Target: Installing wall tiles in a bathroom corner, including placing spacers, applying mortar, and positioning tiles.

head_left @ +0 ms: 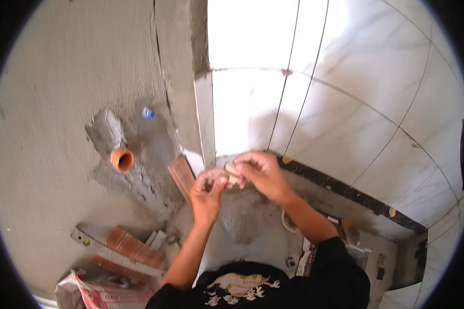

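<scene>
Near mid-view, between both bare hands: a small pale beige piece of hard-looking material point(233, 178) — maybe two bits together, too small to tell. Left hand point(206, 197) pinches it, thumb against fingers, from the lower left; right hand point(264, 177) grips it, fingers closed, from the upper right. So piece lies right of left fingertips, left of right ones; neither hand clearly nearer. Long axis seems to slope down rightward, but fingers hide much of it.

Edges: reddish-brown rectangular brick point(181, 176) leans just left of the left hand; white marble-look tiled wall point(345, 123) and its dark stone-like border strip point(340, 185) run past the right hand — whether knuckles touch, can't tell. Orange round pipe end point(116, 160) sits well left. Most room for moving looks to be toward the torso, over grey cement floor point(242, 216).
</scene>
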Available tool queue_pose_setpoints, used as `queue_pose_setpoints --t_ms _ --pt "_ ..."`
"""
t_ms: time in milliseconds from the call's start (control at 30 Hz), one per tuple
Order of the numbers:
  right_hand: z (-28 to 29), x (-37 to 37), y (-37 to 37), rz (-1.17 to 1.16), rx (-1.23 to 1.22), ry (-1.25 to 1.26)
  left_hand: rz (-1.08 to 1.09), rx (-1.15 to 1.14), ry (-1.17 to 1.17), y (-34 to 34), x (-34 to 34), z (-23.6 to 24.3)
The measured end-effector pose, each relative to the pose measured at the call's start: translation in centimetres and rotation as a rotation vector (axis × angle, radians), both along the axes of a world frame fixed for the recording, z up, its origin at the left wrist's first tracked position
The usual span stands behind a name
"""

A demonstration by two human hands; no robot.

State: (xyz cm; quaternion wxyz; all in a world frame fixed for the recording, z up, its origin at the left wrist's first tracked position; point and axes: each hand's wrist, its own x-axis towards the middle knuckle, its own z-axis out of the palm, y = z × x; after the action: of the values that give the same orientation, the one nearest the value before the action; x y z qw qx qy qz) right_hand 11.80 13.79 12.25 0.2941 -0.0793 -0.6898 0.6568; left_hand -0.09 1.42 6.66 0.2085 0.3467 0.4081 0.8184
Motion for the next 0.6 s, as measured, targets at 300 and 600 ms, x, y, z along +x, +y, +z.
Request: queue_pose_setpoints --t_ms 300,600 --pt "-1.0 -0.2 -1.0 -0.112 0.336 0.055 0.263 -0.017 0.712 -1.6 -1.5 0.0" --pt "0.3 0.8 -0.4 -0.065 0.312 -0.090 0.237 -0.034 0.988 -1.2 -3.1 1.2"
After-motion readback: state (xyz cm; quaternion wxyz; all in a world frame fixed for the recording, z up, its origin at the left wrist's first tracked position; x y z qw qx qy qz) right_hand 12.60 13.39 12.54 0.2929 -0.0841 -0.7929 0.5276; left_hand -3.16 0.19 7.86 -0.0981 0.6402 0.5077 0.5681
